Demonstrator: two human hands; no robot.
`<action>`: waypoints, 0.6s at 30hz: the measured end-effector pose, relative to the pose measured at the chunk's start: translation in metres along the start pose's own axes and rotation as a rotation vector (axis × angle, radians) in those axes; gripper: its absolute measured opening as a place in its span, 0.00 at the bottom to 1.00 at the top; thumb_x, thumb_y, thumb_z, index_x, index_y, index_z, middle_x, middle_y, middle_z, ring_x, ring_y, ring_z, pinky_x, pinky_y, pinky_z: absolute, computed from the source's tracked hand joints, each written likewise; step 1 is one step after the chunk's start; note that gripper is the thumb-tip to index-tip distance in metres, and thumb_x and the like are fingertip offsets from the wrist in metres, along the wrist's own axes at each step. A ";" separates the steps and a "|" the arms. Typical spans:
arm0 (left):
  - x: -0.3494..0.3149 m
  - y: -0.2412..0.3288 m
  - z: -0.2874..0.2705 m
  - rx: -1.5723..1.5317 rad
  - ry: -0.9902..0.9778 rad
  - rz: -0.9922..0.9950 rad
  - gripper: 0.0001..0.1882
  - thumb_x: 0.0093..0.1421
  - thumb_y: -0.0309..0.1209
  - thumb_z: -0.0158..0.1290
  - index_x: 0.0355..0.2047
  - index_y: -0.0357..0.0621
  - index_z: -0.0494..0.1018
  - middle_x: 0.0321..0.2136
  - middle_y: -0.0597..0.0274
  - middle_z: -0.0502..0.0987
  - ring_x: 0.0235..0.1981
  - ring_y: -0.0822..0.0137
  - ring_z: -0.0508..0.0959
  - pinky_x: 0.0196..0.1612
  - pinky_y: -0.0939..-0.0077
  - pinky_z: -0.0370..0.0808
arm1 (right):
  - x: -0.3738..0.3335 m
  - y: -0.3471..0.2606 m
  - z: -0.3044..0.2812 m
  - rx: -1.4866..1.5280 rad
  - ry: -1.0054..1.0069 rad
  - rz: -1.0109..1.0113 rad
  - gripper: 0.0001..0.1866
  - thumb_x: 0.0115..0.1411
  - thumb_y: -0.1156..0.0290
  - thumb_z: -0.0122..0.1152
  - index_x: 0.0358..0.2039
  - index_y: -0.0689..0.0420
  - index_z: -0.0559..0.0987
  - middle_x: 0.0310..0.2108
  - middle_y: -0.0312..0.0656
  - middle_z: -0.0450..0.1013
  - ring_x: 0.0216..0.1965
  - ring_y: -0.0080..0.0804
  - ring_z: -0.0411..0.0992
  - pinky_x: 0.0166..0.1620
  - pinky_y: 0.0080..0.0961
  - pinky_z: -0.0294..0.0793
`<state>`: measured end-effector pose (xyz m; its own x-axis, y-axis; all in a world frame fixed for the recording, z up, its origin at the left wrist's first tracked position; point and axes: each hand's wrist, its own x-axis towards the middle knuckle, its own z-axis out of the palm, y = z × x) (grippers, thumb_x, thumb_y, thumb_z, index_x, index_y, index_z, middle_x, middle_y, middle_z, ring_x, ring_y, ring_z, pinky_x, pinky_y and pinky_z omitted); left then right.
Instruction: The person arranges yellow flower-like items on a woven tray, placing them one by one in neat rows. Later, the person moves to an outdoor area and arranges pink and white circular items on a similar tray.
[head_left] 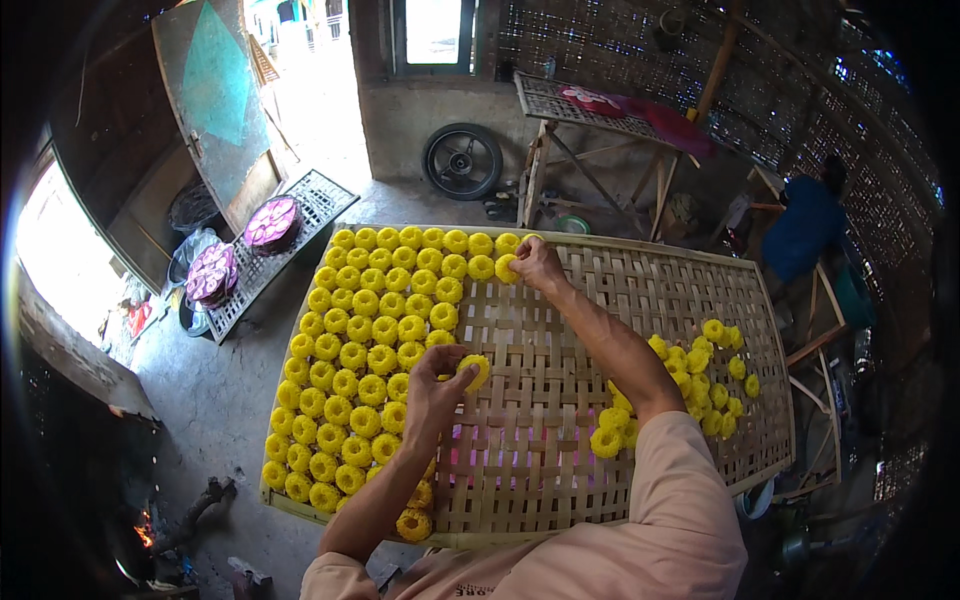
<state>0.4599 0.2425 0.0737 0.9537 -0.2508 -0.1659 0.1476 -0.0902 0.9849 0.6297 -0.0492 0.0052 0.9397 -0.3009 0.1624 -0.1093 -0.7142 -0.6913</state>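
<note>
Rows of yellow, ring-shaped cakes with rough surfaces (352, 355) cover the left part of a large woven bamboo tray (530, 400). Between the thumb and fingers of my left hand (436, 392) is one such yellow ring (475, 374), held over the right edge of the rows. My right hand (540, 266) reaches to the far side, its fingertips closed on another yellow ring (507, 269) at the end of a row. A loose heap of yellow rings (702, 378) lies on the tray's right part, partly hidden by my right arm.
Two pink-and-white round containers (272, 222) stand on a slatted rack (290, 240) at the left. A wheel (462, 162) leans against the back wall. Behind the tray is a bamboo table (590, 105) with pink cloth. Small flames (145, 530) burn at the lower left.
</note>
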 end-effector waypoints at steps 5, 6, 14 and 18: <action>0.006 -0.012 -0.010 -0.021 0.072 0.019 0.19 0.58 0.32 0.65 0.47 0.38 0.76 0.33 0.65 0.75 0.35 0.73 0.76 0.39 0.76 0.74 | -0.007 -0.027 0.005 -0.295 0.013 -0.009 0.16 0.52 0.59 0.67 0.37 0.55 0.79 0.37 0.46 0.79 0.40 0.46 0.78 0.43 0.39 0.78; 0.008 -0.013 -0.010 -0.014 0.076 0.023 0.19 0.57 0.32 0.65 0.47 0.38 0.76 0.33 0.65 0.75 0.35 0.73 0.76 0.39 0.76 0.74 | -0.013 -0.032 0.005 -0.342 0.046 -0.065 0.15 0.54 0.60 0.66 0.38 0.54 0.79 0.37 0.47 0.79 0.41 0.47 0.78 0.44 0.41 0.78; 0.046 -0.023 0.021 0.117 0.187 0.303 0.24 0.54 0.32 0.68 0.50 0.38 0.73 0.36 0.61 0.77 0.38 0.69 0.78 0.41 0.71 0.76 | -0.062 -0.033 -0.023 0.058 -0.058 -0.050 0.18 0.63 0.54 0.59 0.41 0.57 0.80 0.39 0.47 0.78 0.39 0.40 0.79 0.38 0.38 0.80; 0.063 -0.024 0.050 0.310 0.110 0.472 0.36 0.53 0.30 0.69 0.60 0.44 0.65 0.47 0.53 0.76 0.47 0.59 0.78 0.51 0.63 0.77 | -0.114 -0.069 -0.053 0.802 -0.568 0.409 0.20 0.65 0.54 0.60 0.43 0.60 0.78 0.41 0.44 0.77 0.38 0.30 0.79 0.36 0.28 0.80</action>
<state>0.5030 0.1809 0.0368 0.9219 -0.2318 0.3104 -0.3683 -0.2755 0.8880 0.5133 0.0006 0.0716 0.9159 0.0628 -0.3965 -0.4000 0.0618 -0.9144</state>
